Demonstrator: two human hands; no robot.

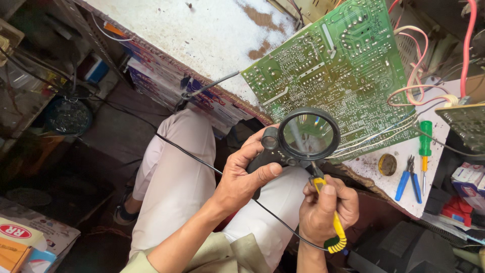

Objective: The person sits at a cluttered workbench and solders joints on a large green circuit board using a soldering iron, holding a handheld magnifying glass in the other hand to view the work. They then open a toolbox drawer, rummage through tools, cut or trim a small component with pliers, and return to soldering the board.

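A green circuit board (336, 76) lies tilted on the worn white bench (202, 35), overhanging its edge. Over its six o'clock corner the left hand (242, 174) clasps a black magnifier (308, 134). At five o'clock the right hand (326, 207) grips a yellow-handled soldering iron (333, 222). Blue pliers (409, 177) and a green screwdriver (425, 146) lie at four o'clock.

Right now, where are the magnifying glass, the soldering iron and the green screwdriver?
magnifying glass (308, 134), head view, middle of the lens.
soldering iron (337, 226), head view, yellow handle below the right hand's fingers.
green screwdriver (426, 136), head view, green handle.
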